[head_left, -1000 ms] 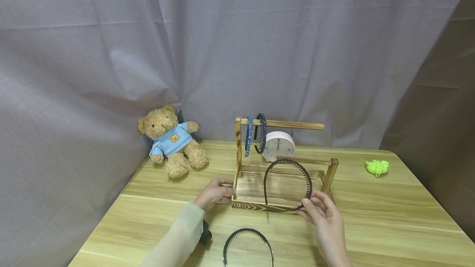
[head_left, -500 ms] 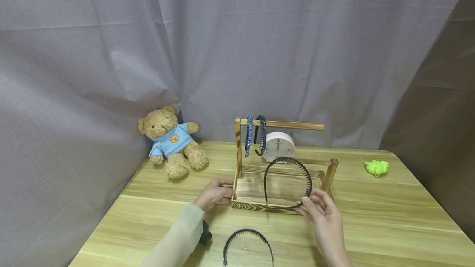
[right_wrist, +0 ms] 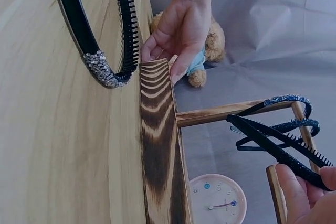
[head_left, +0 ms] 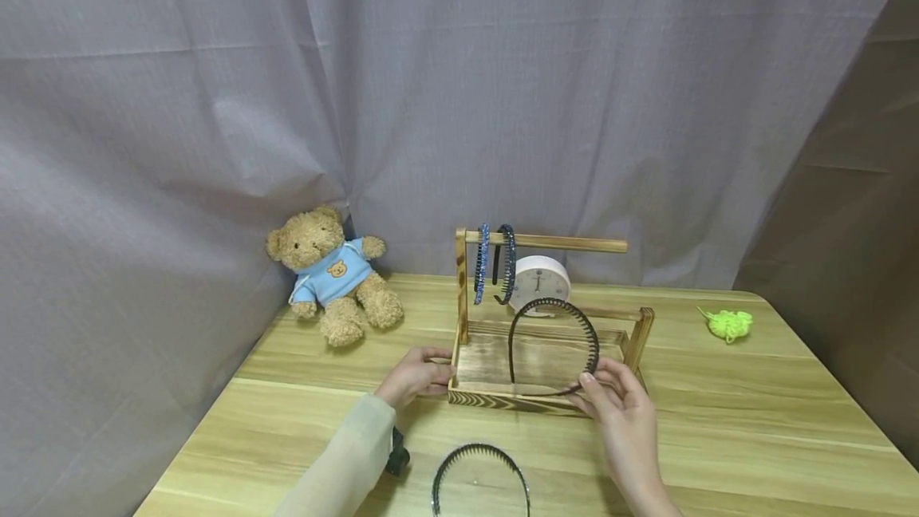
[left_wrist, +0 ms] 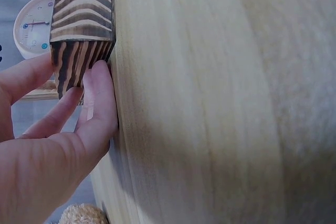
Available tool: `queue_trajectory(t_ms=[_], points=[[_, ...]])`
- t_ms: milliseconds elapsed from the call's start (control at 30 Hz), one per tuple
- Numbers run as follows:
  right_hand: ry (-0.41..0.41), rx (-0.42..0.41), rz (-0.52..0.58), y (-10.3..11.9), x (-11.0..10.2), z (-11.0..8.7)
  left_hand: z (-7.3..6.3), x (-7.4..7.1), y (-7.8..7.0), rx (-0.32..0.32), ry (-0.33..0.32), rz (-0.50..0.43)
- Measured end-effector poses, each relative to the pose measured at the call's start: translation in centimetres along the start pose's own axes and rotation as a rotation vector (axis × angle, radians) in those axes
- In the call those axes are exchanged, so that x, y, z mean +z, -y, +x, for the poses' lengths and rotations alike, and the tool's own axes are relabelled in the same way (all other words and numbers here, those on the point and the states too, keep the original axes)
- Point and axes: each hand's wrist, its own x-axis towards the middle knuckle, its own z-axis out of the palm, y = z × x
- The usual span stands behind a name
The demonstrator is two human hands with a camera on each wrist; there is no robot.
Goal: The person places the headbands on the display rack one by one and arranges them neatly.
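Observation:
My right hand (head_left: pixel 623 413) pinches a black toothed headband (head_left: pixel 593 333) by its lower right side. The headband stands upright in front of the wooden rack (head_left: pixel 517 403), over its tray. My left hand (head_left: pixel 416 377) holds the left end of the tray; in the left wrist view its fingers (left_wrist: pixel 97 85) lie against the striped wooden corner. On the rack's upper bar (head_left: pixel 574 242) hang a blue glittery headband (head_left: pixel 482 262) and a dark glittery headband (head_left: pixel 510 262). Another toothed headband (head_left: pixel 475 447) with silvery glitter (right_wrist: pixel 102 69) lies on the table near me.
Behind the rack stands a white round clock (head_left: pixel 540 282). A teddy bear (head_left: pixel 333 274) in a blue shirt sits at the back left. A bright yellow-green yarn bundle (head_left: pixel 728 325) lies on the right. A grey curtain (head_left: pixel 459 102) hangs behind the table.
My right hand has raised the held headband slightly and shifted it a little to the left. My left hand stays at the tray's end. The hanging headbands sit slightly lower.

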Motion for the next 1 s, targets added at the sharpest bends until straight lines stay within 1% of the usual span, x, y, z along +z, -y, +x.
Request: queue_trajectory(t_ms=[267, 467, 767, 1000], points=[[-0.023, 0.017, 0.029, -0.1, 0.7, 0.3, 0.2, 0.1, 0.1, -0.001, -0.012, -0.017], [-0.034, 0.036, 0.033, -0.3, 1.0, 0.6, 0.3, 0.0, 0.3, -0.005, -0.011, -0.013], [-0.038, 0.051, 0.041, -0.4, 1.4, 0.8, 0.0, 0.0, 0.2, -0.003, 0.0, -0.001], [-0.046, 0.021, 0.041, -0.7, 1.6, 1.0, 0.1, 0.1, 0.2, 0.002, 0.0, -0.015]])
